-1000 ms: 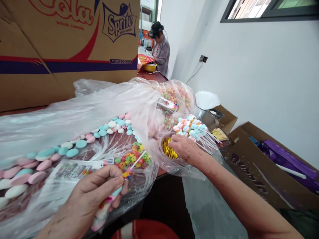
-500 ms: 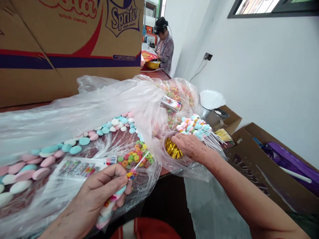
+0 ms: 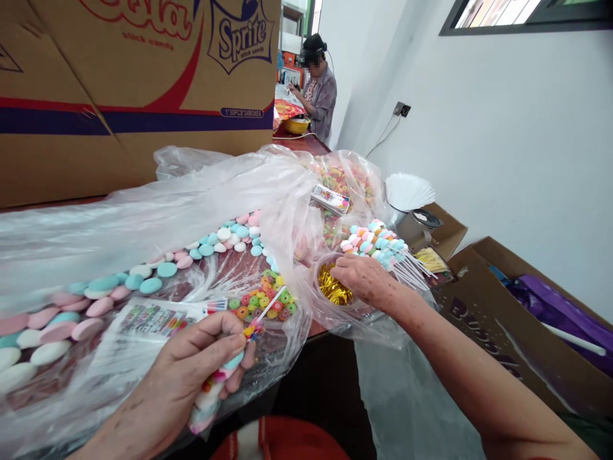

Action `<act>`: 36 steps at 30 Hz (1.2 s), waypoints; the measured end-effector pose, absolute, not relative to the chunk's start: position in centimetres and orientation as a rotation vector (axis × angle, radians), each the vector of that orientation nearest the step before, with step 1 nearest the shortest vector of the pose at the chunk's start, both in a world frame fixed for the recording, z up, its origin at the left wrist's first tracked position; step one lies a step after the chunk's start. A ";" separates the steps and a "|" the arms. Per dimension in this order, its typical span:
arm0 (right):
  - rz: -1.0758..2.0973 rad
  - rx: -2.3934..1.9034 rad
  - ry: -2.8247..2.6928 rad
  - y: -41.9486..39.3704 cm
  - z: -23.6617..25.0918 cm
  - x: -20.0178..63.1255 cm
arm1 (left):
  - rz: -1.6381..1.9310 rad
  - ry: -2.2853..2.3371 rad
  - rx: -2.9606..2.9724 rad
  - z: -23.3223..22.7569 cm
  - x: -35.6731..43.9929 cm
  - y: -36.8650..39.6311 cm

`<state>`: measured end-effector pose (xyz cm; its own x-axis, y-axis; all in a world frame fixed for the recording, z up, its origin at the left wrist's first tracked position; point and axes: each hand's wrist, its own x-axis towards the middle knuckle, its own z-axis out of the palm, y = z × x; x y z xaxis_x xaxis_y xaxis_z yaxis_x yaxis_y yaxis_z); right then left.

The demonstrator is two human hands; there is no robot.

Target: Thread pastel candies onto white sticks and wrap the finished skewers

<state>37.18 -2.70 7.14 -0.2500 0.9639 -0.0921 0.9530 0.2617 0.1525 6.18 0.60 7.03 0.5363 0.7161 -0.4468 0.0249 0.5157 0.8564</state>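
My left hand [image 3: 191, 367] grips a candy skewer wrapped in clear film [image 3: 225, 374], its white stick poking up to the right. My right hand [image 3: 364, 281] reaches into a small clear cup of gold twist ties [image 3: 332, 291], fingertips on the ties. Beside that cup lies a pile of finished candy skewers [image 3: 378, 246] with white sticks fanning right. Under a large clear plastic bag [image 3: 143, 217] lie pink, blue and white disc candies [image 3: 143, 281] and small coloured ring candies [image 3: 263, 303].
A big Sprite cardboard box [image 3: 134, 76] stands behind the table. A bag of ring candies [image 3: 345, 179], a stack of white paper [image 3: 409, 190] and open brown boxes [image 3: 502, 319] sit to the right. Another person [image 3: 320, 86] works at the far end.
The view drifted slightly. My right hand stays at the gold twist ties, fingers shifting a little. My left hand keeps hold of the wrapped skewer.
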 end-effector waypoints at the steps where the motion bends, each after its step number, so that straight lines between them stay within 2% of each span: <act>1: 0.083 1.847 2.357 -2.8 7.2 37.3 | 0.505 0.907 0.957 7.0 6.2 0.7; 6: -0.072 2.350 2.431 -3.6 7.5 36.7 | 0.534 0.862 0.949 7.1 6.7 0.6; 9: -0.578 2.550 2.707 -4.0 7.8 34.3 | 0.559 0.826 0.944 7.4 7.5 0.3; 11: -0.923 2.511 2.789 -4.3 7.9 32.0 | 0.556 0.774 0.937 7.5 8.1 0.0; 13: -1.107 2.474 2.748 -4.4 8.1 29.8 | 0.558 0.729 0.924 7.4 8.7 -0.3; 20: -1.558 2.378 2.576 -4.4 8.0 26.3 | 0.630 0.791 0.870 6.5 9.2 -0.7; 24: -1.661 2.348 2.550 -4.4 7.7 25.8 | 0.674 0.823 0.863 6.3 9.1 -0.9; 26: -1.564 2.355 2.593 -4.5 7.3 25.5 | 0.710 0.849 0.868 6.3 9.1 -0.9; 27: -1.407 2.374 2.671 -4.6 7.0 25.3 | 0.731 0.865 0.869 6.2 9.2 -0.9; 28: -1.148 2.396 2.786 -4.7 6.8 25.1 | 0.751 0.880 0.868 6.1 9.3 -0.9; 30: -0.387 2.347 3.022 -5.0 6.2 24.8 | 0.781 0.912 0.858 5.8 9.5 -0.7; 32: 0.318 2.119 3.124 -5.2 6.0 24.7 | 0.769 0.937 0.856 5.5 9.6 -0.3; 33: 0.531 1.976 3.146 -5.2 6.0 24.8 | 0.736 0.945 0.873 5.4 9.5 -0.1; 36: 0.740 1.564 3.250 -5.0 6.6 25.7 | 0.529 0.925 0.991 5.9 9.1 0.5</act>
<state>25.72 -5.00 6.62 -0.5224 0.5933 0.6125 0.7999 0.5898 0.1109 9.06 0.49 5.89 0.5258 0.7439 -0.4125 0.0219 0.4730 0.8808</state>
